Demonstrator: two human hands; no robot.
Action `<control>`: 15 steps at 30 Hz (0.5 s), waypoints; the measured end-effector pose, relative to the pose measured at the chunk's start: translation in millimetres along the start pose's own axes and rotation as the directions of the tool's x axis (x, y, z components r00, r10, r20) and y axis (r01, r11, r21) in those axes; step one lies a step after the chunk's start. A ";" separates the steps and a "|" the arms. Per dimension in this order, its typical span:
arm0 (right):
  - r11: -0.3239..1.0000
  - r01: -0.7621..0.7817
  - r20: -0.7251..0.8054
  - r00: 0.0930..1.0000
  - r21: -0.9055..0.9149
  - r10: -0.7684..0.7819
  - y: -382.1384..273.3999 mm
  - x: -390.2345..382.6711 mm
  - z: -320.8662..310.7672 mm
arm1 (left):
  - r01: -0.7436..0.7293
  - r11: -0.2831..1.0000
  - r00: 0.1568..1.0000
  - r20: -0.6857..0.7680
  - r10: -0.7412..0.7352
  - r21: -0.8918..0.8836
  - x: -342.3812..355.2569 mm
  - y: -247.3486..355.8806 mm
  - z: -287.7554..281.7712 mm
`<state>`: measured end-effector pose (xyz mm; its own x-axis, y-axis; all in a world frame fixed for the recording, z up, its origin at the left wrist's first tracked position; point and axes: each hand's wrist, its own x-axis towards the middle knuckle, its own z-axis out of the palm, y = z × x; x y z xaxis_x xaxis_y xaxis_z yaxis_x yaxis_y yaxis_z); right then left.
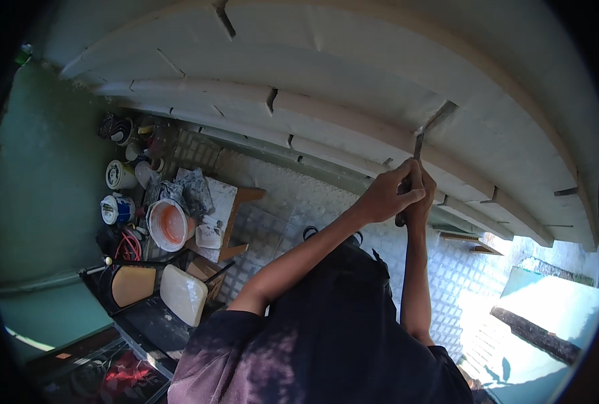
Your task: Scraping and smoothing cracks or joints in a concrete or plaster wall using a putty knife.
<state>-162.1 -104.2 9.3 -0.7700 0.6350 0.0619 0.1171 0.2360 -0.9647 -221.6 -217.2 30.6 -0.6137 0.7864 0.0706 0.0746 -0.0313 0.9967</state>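
Note:
Both hands are raised to a pale stepped surface (353, 74) that curves across the top of the head view. My right hand (426, 192) is wrapped around a slim metal hand tool (418, 145) with a dark handle; its exact kind is unclear. The tool's tip reaches the lower end of a dark slot (441, 116) in the pale surface. Against the right hand rests my left hand (388, 194), its fingers closed at the tool's handle. Part of the handle is hidden by the fingers, and its dark end shows below them.
Below at the left, a low table (226, 209) bears a crumpled plastic bag (195, 192). An orange-lined bucket (171, 225), paint tubs (117, 209) and chairs (183, 294) crowd around it. A dark beam (535, 334) lies at the right, near sunlit floor tiles (441, 289).

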 end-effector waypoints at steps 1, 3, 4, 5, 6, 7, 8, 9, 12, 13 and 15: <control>1.000 0.007 0.022 1.000 0.005 -0.007 2.4 -6.5 5.5 | 0.001 1.000 1.000 -0.023 -0.001 0.005 -6.4 -2.6 -2.3; 0.993 -0.039 -0.043 0.998 0.110 0.044 4.9 -21.2 17.8 | 0.019 0.999 0.999 -0.028 -0.020 -0.033 -20.4 -8.4 -8.4; 0.991 -0.068 -0.015 0.997 0.115 0.070 4.7 -24.9 23.4 | 0.032 0.999 0.999 0.011 -0.032 -0.042 -26.0 -12.3 -16.7; 0.991 -0.070 0.001 0.997 0.118 0.071 3.0 -31.0 29.5 | 0.037 0.999 0.999 -0.004 -0.038 -0.039 -34.8 -15.1 -21.7; 0.985 -0.093 0.025 0.996 0.147 0.090 -5.2 -36.4 37.3 | 0.026 0.999 0.999 -0.038 -0.027 -0.029 -41.5 -15.5 -25.7; 0.978 -0.115 0.050 0.993 0.176 0.108 -10.5 -39.8 44.6 | 0.014 1.000 0.997 -0.072 -0.016 -0.018 -47.8 -15.7 -30.5; 0.978 -0.114 0.058 0.993 0.176 0.106 -10.4 -40.7 51.6 | 0.014 1.000 0.997 -0.081 -0.016 -0.017 -53.6 -16.0 -36.7; 0.977 -0.131 0.113 0.987 0.167 0.113 -9.8 -41.1 58.2 | 0.021 0.998 0.993 -0.113 -0.028 -0.057 -59.2 -13.9 -42.3; 0.989 -0.101 0.225 0.972 0.108 0.075 -22.8 -44.6 79.9 | 0.027 0.996 0.980 -0.194 -0.044 -0.090 -75.1 -16.2 -59.6; 0.996 -0.054 0.275 0.961 0.064 0.035 -28.6 -46.1 87.9 | 0.030 0.996 0.971 -0.235 -0.049 -0.082 -80.7 -18.5 -65.9; 0.998 -0.025 0.323 0.946 0.064 0.003 -26.0 -49.7 105.4 | 0.019 0.993 0.962 -0.269 -0.050 -0.116 -90.3 -22.0 -78.7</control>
<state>-193.0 -219.5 4.4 -0.9309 0.3642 -0.0266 0.0956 0.1727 -0.9803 -229.7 -336.0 5.4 -0.8053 0.5922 0.0285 -0.0288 -0.0872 0.9958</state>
